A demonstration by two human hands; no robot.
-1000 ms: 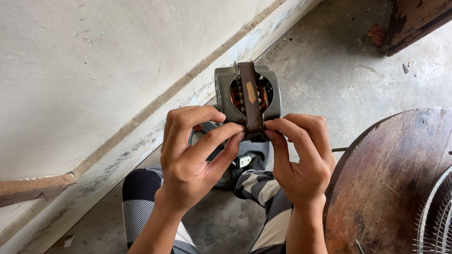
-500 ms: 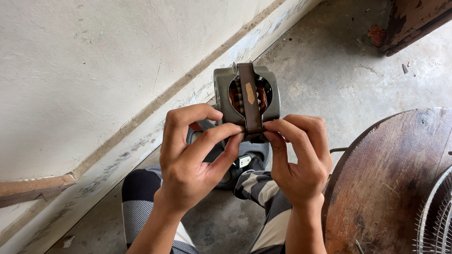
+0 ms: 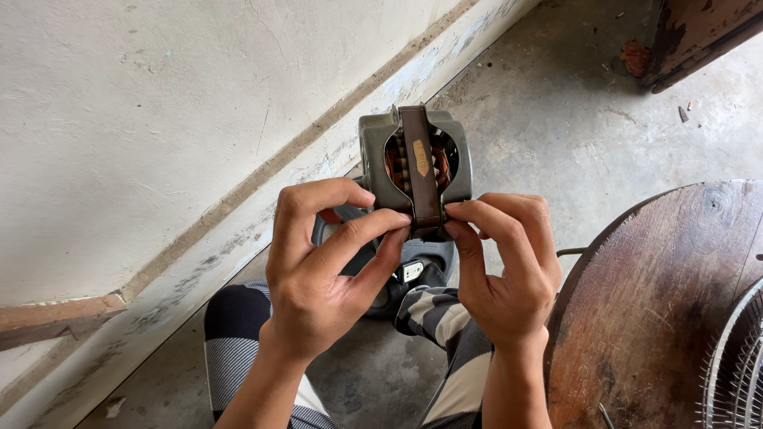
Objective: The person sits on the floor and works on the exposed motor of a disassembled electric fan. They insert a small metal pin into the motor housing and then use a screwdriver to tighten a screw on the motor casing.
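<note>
change: we see almost nothing moved; both hands keep their grip.
left hand: clamped on grey motor housing, centre frame.
right hand: pinching the motor's lower edge.
nearby: round wooden tabletop lower right; striped trousers below.

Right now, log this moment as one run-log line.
left hand: grips motor housing | right hand: pinches its brown strap | below: grey fan base | right: round wooden table
</note>
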